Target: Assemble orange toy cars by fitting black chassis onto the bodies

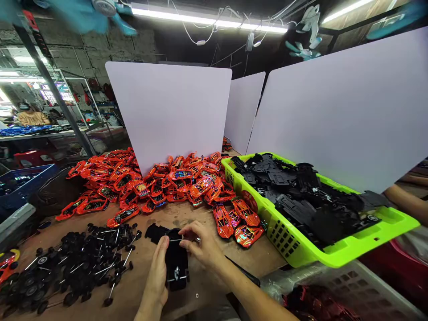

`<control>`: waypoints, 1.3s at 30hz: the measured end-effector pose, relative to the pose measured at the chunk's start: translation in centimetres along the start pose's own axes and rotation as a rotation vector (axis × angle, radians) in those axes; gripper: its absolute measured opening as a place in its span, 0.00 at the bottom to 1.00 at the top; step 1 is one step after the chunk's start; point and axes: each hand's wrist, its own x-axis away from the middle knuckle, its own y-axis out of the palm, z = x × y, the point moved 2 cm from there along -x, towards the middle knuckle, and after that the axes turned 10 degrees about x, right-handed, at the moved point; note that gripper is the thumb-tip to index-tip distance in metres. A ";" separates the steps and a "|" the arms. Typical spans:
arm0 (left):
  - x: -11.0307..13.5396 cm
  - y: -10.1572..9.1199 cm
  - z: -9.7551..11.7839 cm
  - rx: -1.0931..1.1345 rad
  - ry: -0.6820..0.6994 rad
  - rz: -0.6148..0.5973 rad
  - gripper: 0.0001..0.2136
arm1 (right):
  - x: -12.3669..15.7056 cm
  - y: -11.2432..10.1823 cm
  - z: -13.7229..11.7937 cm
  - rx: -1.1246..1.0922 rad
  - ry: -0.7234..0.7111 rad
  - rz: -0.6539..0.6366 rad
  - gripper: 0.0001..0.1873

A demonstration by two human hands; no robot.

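The left hand [157, 273] lies along the side of a black car bottom [176, 264], which sits flat on the brown tabletop [140, 285] just in front of the person. Its grip is closed on that side, with the thumb tip up by the far end. The right hand [201, 246] comes in from the other side, and its grip is pinched tight on a thin metal rod [175, 240] that lies across the far end of the car bottom. Both hands are close together, almost touching. Just behind them lies another flat black piece [154, 232]. To the left is a big heap of little black wheels [75, 264], many with thin rods sticking out. Farther back there is a huge pile of shiny orange car tops [157, 183], and a few of them have spilled near the right hand. On the right stands a bright green basket [337, 256], tipped a bit and full of black car parts [301, 196]. A white basket [354, 285] sits below it. Tall white boards [170, 111] stand behind the piles. At the far right edge another person's arm [406, 201] rests behind the green basket, well apart from the two busy hands.
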 end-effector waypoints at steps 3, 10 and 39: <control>0.6 1.4 0.0 0.023 -0.187 -0.026 0.13 | -0.2 0.0 1.1 -0.218 0.133 0.017 0.09; 0.4 1.7 -0.3 0.043 -0.287 -0.062 0.18 | -0.7 0.9 3.2 -0.417 0.198 -0.106 0.19; -1.9 3.8 0.2 0.290 -0.112 0.005 0.28 | -4.8 -1.7 -3.3 0.374 -0.004 -0.256 0.17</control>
